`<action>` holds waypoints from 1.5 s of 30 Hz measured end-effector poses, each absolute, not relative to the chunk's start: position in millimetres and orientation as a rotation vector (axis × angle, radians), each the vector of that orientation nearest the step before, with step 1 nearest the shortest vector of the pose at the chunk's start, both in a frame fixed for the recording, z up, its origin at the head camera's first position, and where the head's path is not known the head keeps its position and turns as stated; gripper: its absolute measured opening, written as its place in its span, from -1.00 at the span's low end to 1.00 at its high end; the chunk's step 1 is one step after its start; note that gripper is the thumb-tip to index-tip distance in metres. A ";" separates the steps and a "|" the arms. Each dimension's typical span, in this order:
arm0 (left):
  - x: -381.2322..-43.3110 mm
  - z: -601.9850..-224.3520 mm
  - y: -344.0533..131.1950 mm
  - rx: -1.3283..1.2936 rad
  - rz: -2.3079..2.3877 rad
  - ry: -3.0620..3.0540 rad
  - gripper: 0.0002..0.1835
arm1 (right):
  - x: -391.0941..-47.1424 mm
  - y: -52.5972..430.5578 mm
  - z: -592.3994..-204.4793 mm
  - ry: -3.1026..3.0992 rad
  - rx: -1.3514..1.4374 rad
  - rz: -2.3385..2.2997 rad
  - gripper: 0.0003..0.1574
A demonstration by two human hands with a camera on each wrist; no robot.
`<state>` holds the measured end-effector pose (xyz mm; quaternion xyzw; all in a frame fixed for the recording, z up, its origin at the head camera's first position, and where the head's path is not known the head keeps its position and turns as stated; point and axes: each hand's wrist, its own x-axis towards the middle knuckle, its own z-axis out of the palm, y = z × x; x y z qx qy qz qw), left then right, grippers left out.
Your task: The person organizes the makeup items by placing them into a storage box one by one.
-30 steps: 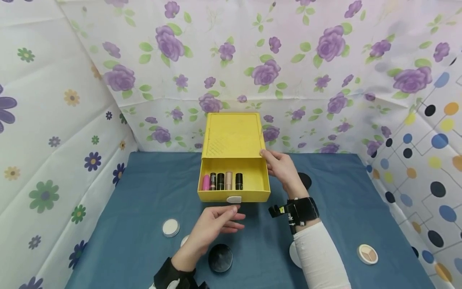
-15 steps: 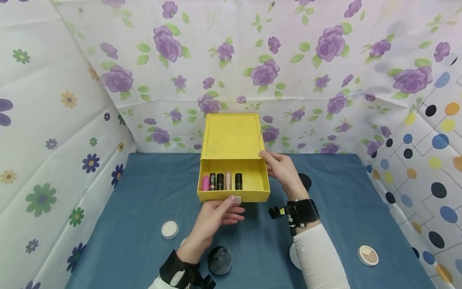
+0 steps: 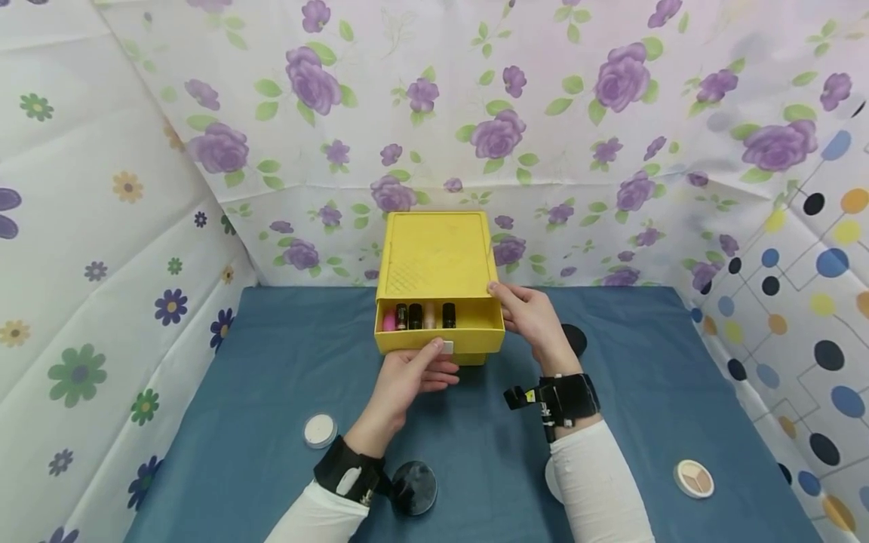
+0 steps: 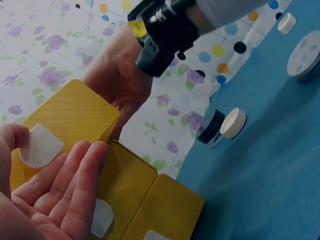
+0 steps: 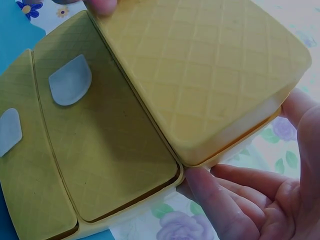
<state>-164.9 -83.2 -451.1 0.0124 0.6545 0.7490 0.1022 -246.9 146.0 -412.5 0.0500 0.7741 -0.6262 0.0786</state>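
I judged the sliding approx. half done: the top drawer point(image 3: 477, 340), w/ lipsticks point(image 3: 416, 317), stood partly out of the yellow box point(image 3: 437, 255) on blue cloth point(image 3: 261, 369), 2 lower drawers point(image 5: 127, 142) were closed, R hand point(image 3: 532, 315) clasped the box, and L hand point(image 3: 409, 378), fingers uncurled, touched the white tab point(image 3: 447, 348).

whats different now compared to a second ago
The yellow drawer slid partway in, away from the person, carrying its tubes along. The left hand moved forward, now touching the drawer's front beside the white tab. The right hand stayed on the box.
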 end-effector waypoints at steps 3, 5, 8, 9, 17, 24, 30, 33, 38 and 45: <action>-170.7 -449.5 -82.9 0.026 2.197 1.968 -0.34 | -247.0 145.8 -412.5 2.307 0.146 -1.883 0.14; -174.4 -447.6 -82.7 0.019 2.184 1.994 -0.34 | -247.1 146.1 -412.5 2.300 0.140 -1.886 0.14; -180.6 -444.4 -82.3 0.011 2.173 2.011 -0.32 | -247.5 145.8 -412.6 2.303 0.150 -1.893 0.14; -182.6 -443.2 -82.3 0.008 2.172 2.017 -0.32 | -247.5 145.6 -412.6 2.302 0.150 -1.896 0.15; -197.7 -440.7 -84.7 -0.040 2.148 2.039 -0.32 | -246.6 142.4 -417.9 2.263 0.150 -1.918 0.16; -209.8 -438.8 -87.9 -0.089 2.147 2.049 -0.34 | -247.7 138.4 -417.0 2.248 0.152 -1.932 0.16; -213.8 -437.8 -88.9 -0.084 2.139 2.046 -0.35 | -248.1 138.1 -414.0 2.256 0.158 -1.917 0.18; -214.1 -437.0 -89.3 -0.061 2.136 2.067 -0.33 | -248.9 138.3 -413.2 2.253 0.157 -1.917 0.17; -208.0 -437.4 -94.4 0.008 2.064 2.203 -0.27 | -248.2 140.3 -413.1 2.218 0.183 -1.929 0.16; -194.3 -416.9 -109.3 0.467 2.072 2.743 -0.45 | -246.1 144.9 -411.4 2.232 0.210 -1.922 0.20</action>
